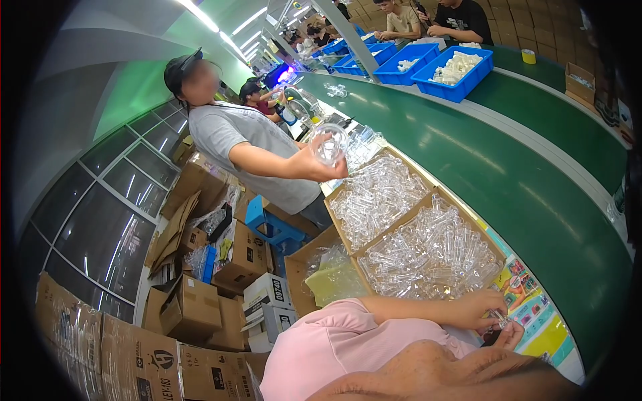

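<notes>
At the lower right, both my hands are close together over the table's near edge. My left hand [476, 309] has its fingers bent around a small clear plastic part [499, 318]. My right hand [512, 335] pinches the same part from the other side; its forearm is mostly hidden. Just beyond my left forearm stands a cardboard box with heaped clear plastic pieces [431, 254]. A second box beside it holds similar clear plastic pieces [378, 194]. Under my hands lies a colourful printed sheet [528, 294].
A co-worker in a grey shirt [247, 140] stands at the left, holding a clear plastic cup-like piece [329, 144]. A green conveyor belt [468, 167] runs along the table. Blue bins [455, 89] hold white parts. Cartons [194, 307] and a blue stool [267, 224] crowd the left floor.
</notes>
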